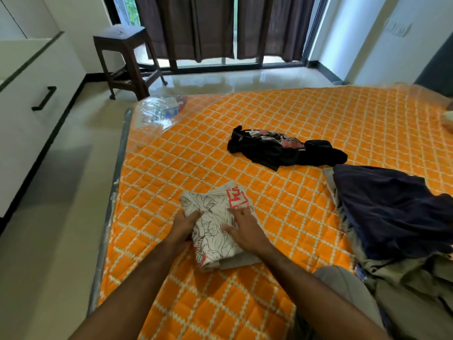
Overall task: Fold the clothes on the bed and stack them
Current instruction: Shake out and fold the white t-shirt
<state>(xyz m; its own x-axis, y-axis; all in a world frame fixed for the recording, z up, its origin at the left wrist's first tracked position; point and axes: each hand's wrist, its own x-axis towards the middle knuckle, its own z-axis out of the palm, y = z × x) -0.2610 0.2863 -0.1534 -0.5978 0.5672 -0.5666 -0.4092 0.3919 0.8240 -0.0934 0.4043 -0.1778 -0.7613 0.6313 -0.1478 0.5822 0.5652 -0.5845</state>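
Left hand [183, 225] gripped the folded white printed shirt's [215, 224] left edge; right hand [245, 229] lay flat on it, fingers spread. Shirt rested on the orange bed [282, 114]. Beyond: dark pile [392, 212], black garment [282, 149].

I cannot see the left hand's [183, 228] fingertips, tucked under the shirt [215, 227]; the clothes pile [397, 231] is cut off at the right edge.
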